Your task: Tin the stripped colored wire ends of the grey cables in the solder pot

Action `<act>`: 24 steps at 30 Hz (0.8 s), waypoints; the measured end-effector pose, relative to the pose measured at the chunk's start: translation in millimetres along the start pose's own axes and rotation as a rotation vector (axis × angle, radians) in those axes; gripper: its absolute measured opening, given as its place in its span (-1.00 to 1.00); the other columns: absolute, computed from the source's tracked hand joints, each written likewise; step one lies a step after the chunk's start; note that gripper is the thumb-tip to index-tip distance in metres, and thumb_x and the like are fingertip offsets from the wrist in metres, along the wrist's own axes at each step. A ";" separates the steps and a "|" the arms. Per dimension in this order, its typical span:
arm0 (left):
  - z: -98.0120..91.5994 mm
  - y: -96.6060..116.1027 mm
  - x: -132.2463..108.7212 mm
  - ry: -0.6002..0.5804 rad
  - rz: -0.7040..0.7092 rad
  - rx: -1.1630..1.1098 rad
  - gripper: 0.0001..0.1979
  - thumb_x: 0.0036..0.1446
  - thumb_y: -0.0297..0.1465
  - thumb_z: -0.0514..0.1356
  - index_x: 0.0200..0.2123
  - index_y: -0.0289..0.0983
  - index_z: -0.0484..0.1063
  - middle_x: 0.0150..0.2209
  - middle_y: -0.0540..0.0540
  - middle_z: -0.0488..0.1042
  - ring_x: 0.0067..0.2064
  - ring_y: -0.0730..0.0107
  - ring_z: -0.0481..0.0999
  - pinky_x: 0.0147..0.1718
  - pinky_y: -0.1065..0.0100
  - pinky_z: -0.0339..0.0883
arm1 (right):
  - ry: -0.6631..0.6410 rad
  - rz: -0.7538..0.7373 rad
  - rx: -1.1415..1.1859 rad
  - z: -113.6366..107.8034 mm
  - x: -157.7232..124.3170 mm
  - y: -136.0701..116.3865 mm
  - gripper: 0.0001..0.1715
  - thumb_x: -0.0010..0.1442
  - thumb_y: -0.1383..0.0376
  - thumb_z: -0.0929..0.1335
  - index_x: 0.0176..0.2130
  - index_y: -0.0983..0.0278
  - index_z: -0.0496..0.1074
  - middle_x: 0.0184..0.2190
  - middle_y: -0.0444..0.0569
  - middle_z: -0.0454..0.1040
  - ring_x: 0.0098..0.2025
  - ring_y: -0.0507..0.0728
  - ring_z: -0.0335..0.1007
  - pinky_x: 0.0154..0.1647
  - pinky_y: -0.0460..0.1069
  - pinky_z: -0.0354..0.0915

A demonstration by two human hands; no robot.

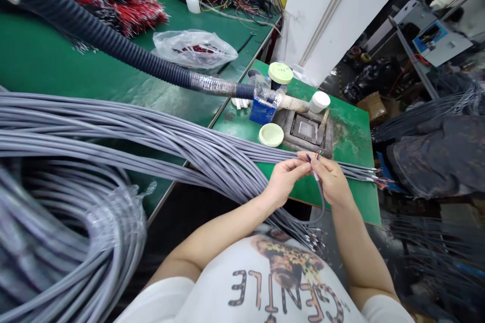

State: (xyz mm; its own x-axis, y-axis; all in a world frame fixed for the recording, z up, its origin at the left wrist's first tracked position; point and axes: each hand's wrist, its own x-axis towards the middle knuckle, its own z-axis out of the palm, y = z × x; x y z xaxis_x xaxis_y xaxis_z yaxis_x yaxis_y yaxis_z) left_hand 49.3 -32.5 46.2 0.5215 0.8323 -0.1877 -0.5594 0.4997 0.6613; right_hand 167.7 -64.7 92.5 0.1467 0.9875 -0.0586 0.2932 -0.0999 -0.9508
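1. Head view, looking down over a printed white T-shirt: a long bundle of grey sheathed cables [151, 136] runs across a green workbench to a smaller green work board [356, 202].
2. Many cable ends [364, 174] fan out past the board's right side, with small coloured cores showing. More ends [308, 239] hang below the hands, near the shirt, and appear to have metal tips.
3. A large coil of grey cable [68, 242], partly wrapped in clear plastic film [113, 217], sits at lower left. Many ends look worked already, while the coil's ends are out of sight, so what remains there is uncertain.
4. One grey cable end [314, 174] is held up just above the board, between both hands. Its cable droops in a loop below them.
5. Both forearms rise from the body, elbows low and wrists turned inward. The left hand [286, 180] and right hand [331, 179] nearly meet.
6. Each hand pinches the cable end closely between thumb and fingertips. The fingers hide much of it, so the exact hold on its cores is hard to judge.
7. Behind the hands is a metal pot [306, 128] set in the board, with lidded jars [280, 73] beside it.
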 end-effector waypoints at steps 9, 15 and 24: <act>3.3 1.4 -5.5 0.002 -0.013 -0.035 -0.78 -0.10 -0.29 0.37 -0.54 -0.34 0.51 -0.56 0.03 0.43 -0.47 0.55 0.30 -0.37 0.43 0.18 | 0.011 -0.015 -0.007 -1.5 -7.8 -2.6 -0.59 0.23 0.05 0.31 -0.01 0.15 0.50 0.00 -0.02 0.52 0.09 0.21 0.39 0.14 0.11 0.27; 3.8 2.8 -8.0 0.017 -0.007 -0.021 -0.78 -0.13 -0.28 0.39 -0.53 -0.32 0.52 -0.55 0.02 0.45 -0.46 0.53 0.33 -0.34 0.40 0.23 | 0.014 -0.051 -0.088 -4.1 -11.6 -6.6 -0.62 0.25 0.07 0.30 -0.01 0.13 0.48 -0.02 -0.05 0.52 0.05 0.18 0.41 0.10 0.08 0.29; 5.1 4.1 -9.4 0.026 0.006 -0.026 -0.79 -0.14 -0.30 0.39 -0.55 -0.32 0.51 -0.57 0.03 0.43 -0.46 0.52 0.33 -0.33 0.39 0.22 | 0.001 -0.076 -0.154 -7.1 -20.7 -11.5 -0.60 0.23 0.08 0.32 0.03 0.11 0.43 0.01 -0.04 0.48 0.06 0.19 0.39 0.07 0.08 0.33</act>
State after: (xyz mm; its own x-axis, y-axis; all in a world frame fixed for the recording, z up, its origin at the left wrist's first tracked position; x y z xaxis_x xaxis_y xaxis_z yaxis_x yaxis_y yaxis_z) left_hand 45.4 -39.5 54.4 0.5008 0.8415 -0.2029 -0.5796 0.5001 0.6434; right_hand 168.0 -84.8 106.8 0.1192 0.9928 0.0119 0.4448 -0.0427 -0.8946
